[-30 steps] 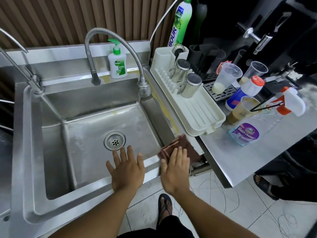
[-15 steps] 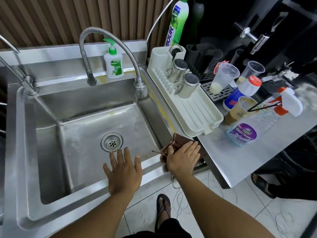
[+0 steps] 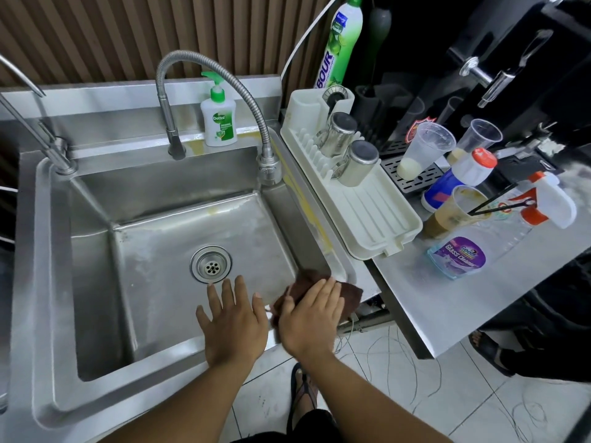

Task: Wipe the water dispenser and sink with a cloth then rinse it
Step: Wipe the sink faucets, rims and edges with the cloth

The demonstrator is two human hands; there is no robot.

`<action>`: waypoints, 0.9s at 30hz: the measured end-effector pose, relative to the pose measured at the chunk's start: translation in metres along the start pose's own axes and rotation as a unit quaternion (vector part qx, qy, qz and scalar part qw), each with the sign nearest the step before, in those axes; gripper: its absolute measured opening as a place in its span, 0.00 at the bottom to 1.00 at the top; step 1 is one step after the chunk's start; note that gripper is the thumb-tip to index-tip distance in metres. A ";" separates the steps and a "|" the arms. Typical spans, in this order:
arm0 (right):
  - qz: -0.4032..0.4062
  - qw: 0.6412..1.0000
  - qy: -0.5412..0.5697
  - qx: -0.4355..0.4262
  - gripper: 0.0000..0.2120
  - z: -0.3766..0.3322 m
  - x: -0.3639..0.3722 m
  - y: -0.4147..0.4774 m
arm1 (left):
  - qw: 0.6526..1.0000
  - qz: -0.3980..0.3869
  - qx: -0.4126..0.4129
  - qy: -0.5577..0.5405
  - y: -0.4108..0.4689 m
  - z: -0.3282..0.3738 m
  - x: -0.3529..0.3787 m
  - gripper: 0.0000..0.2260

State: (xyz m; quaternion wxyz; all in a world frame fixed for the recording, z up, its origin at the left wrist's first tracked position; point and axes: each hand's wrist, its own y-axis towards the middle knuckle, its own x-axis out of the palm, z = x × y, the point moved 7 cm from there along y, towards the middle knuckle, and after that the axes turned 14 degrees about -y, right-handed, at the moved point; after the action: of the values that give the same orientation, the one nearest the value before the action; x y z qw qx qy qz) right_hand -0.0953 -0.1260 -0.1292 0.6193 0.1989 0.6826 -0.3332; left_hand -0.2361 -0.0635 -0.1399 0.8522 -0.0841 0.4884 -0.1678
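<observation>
The brown cloth (image 3: 351, 293) lies on the front right corner of the sink (image 3: 48, 282), spread over the rim where it meets the desk (image 3: 447, 302), with one edge hanging toward the basin's inner wall. The right grip (image 3: 308, 318) lies flat on top of it, fingers straight and close together, pressing down and not curled round it. Just beside it to the left, the left grip (image 3: 235, 321) rests on the front rim with fingers straight and spread, the tips reaching out over the basin near the drain (image 3: 211, 266); it holds nothing and does not touch the cloth, though the gap between thumb and cloth is narrow. Most of the cloth is hidden under the right palm, and what shows is blurred, so its folds and exact outline are hard to make out. Whether the cloth is wet cannot be told. The gooseneck faucet (image 3: 217, 75) arches over the back of the basin beside a soap bottle (image 3: 219, 123). A thin tap (image 3: 54, 155) at the left corner is cut off by the frame edge, as is the top of the green bottle (image 3: 343, 36) behind the white rack (image 3: 367, 212).
</observation>
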 end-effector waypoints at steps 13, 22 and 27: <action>-0.072 0.996 -0.016 0.041 0.39 0.056 -0.012 0.054 | 1.000 -0.007 0.008 -0.008 -0.001 -0.001 -0.002 0.26; -0.003 1.000 -0.018 -0.012 0.40 0.029 -0.002 0.003 | 1.000 -0.015 -0.007 -0.009 0.000 0.000 -0.002 0.27; -0.019 0.990 -0.038 -0.134 0.41 -0.009 0.007 -0.049 | 1.000 -0.012 -0.013 -0.026 0.001 0.000 -0.001 0.26</action>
State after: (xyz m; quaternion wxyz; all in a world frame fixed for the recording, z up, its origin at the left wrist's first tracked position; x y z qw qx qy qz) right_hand -0.1365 -0.1546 -0.1260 0.6596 0.0882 0.7004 -0.2581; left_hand -0.2363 -0.0625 -0.1392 0.8613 -0.1053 0.4672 -0.1696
